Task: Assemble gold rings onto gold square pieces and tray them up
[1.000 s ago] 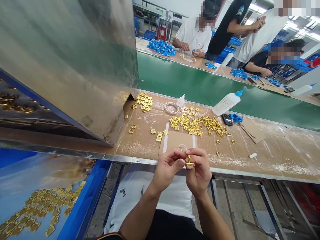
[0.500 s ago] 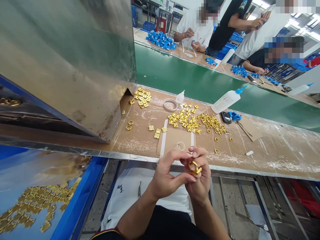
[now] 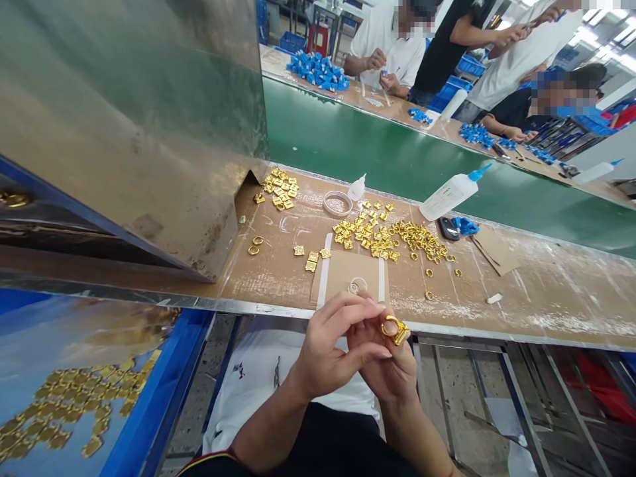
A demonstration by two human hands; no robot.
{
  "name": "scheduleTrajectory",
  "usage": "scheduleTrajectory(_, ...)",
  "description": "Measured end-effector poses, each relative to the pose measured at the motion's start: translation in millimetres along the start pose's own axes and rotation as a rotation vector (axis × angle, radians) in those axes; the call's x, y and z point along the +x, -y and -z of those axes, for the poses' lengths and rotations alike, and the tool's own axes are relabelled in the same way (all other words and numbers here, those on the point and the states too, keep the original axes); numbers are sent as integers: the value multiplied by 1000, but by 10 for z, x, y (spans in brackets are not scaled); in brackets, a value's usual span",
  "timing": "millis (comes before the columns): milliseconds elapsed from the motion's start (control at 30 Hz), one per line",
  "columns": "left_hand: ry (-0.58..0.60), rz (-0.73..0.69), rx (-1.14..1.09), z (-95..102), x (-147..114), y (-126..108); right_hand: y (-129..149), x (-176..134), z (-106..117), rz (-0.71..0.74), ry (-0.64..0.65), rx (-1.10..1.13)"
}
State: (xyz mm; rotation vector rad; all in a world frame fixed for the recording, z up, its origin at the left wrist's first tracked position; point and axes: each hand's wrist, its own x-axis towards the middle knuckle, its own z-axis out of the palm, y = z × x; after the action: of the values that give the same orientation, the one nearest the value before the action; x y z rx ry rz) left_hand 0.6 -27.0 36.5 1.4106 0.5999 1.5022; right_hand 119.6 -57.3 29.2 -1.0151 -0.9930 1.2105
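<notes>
A gold ring [image 3: 396, 330] with a squarish top is held at the fingertips of my right hand [image 3: 392, 371], above the near bench edge. My left hand [image 3: 328, 348] is cupped just left of it. Its thumb and forefinger stand apart close to the ring, and nothing shows between them. Beyond my hands lies a cardboard pad [image 3: 342, 275] with white strips and a small white circle on it. Square gold pieces [image 3: 365, 228] are heaped behind the pad, beside a pile of plain gold rings [image 3: 422, 240].
A metal housing [image 3: 163, 132] rises at the left, above a blue crate [image 3: 173, 384] of gold pieces. On the bench stand a tape roll [image 3: 338, 203], a small white bottle [image 3: 357, 188] and a blue-tipped bottle [image 3: 450, 197]. Co-workers sit and stand across the green belt [image 3: 348, 139].
My right hand has turned, and the ring has shifted slightly right and up into fuller view. My right fingers have drawn down behind the left hand. Across the belt, a standing person's hands have moved.
</notes>
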Motion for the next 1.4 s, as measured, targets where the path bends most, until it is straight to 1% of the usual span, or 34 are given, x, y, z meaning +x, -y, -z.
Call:
scheduleTrajectory(167, 36, -46, 42, 18, 4, 15, -21, -8, 6, -15, 74, 68)
scheduleTrajectory(367, 58, -49, 48, 31, 14, 17, -52, -43, 14, -34, 68, 112)
scheduleTrajectory(500, 79, -61, 46, 42, 26, 15, -15, -25, -31, -68, 74, 216)
scheduleTrajectory(667, 108, -24, 41, 116, 57, 40, 43, -4, -93, -145, 115, 368)
scheduleTrajectory(767, 141, -74, 35, 188, 87, 80, 65, -12, -114, -246, 98, 487)
scheduleTrajectory(833, 141, -113, 48, 228, 104, 106, 75, -17, -123, -313, 82, 551)
scheduleTrajectory(967, 124, -123, 40, 265, 119, 142, 72, -3, -126, -351, 106, 611)
scheduleTrajectory(1133, 105, -86, -25, 269, 122, 159, 51, 34, -103, -326, 135, 482)
scheduleTrajectory(1267, 121, -50, -67, 292, 118, 178, 57, 54, -76, -230, 175, 257)
scheduleTrajectory(1333, 122, -18, -88, 314, 113, 198, 69, 56, -56, -85, 174, 71)
scheduleTrajectory(1400, 112, 11, -107, 336, 107, 221, 92, 54, -34, 146, 99, -214)
